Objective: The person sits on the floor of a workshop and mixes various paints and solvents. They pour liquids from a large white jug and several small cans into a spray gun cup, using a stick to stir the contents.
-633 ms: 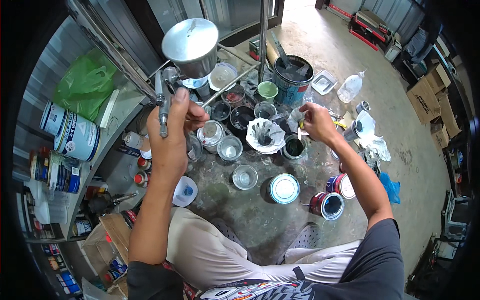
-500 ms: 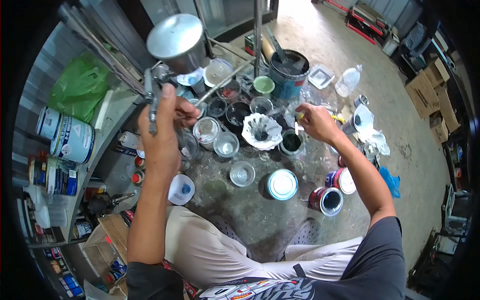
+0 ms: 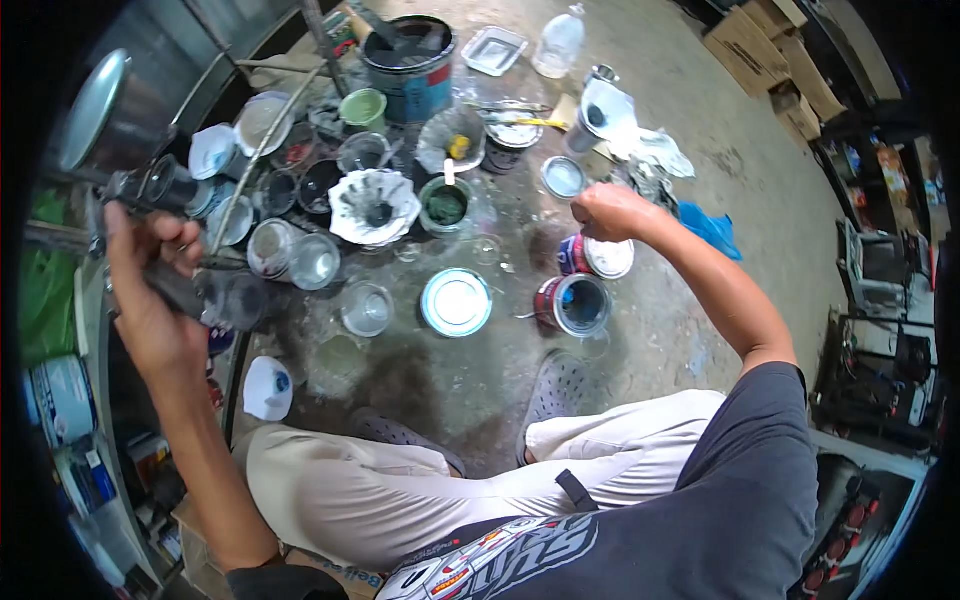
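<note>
My left hand (image 3: pixel 160 290) is closed around a metal spray gun (image 3: pixel 100 220) with a silver cup (image 3: pixel 105 115) at the far left. My right hand (image 3: pixel 610 212) has its fingers curled above a red can with a white lid (image 3: pixel 608 258); I cannot make out what, if anything, they hold. In front of that stands a red can with dark contents (image 3: pixel 582 305), left of it a lidded can (image 3: pixel 456 302). A cup of dark green liquid (image 3: pixel 444 210) holds a white stick, beside a crumpled white paper funnel (image 3: pixel 370 205).
Several cups crowd around a metal rack (image 3: pixel 270 135). A paint bucket (image 3: pixel 410 90), tray (image 3: pixel 490 55) and bottle (image 3: pixel 555 45) stand at the back; a blue plastic bag (image 3: pixel 715 230) lies right. Shelves flank both sides, with cardboard boxes (image 3: pixel 745 45) at upper right. My feet (image 3: pixel 550 400) are below.
My right hand has moved from beside the green cup's stick toward the red cans. The view has turned, so the spray gun now sits farther left and the floor items higher up.
</note>
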A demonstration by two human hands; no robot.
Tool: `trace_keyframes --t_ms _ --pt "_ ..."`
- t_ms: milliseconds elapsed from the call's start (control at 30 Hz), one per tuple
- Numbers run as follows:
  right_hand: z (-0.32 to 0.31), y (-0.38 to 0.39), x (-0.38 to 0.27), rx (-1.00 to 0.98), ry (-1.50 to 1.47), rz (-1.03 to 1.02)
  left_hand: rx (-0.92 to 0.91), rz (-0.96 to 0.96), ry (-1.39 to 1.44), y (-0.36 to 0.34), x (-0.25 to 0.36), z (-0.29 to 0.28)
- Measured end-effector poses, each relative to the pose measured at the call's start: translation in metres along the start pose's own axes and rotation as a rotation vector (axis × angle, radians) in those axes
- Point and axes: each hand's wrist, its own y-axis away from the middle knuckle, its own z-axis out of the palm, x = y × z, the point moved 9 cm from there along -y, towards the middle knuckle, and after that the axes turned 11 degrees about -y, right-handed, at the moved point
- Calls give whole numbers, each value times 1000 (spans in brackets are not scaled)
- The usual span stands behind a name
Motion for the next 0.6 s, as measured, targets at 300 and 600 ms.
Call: trace_keyframes --t_ms 300,600 --pt "36 69 19 77 75 82 -57 -13 -51 -4 -14 33" --pt "19 82 34 162 -24 147 -91 25 -75 5 -7 60"
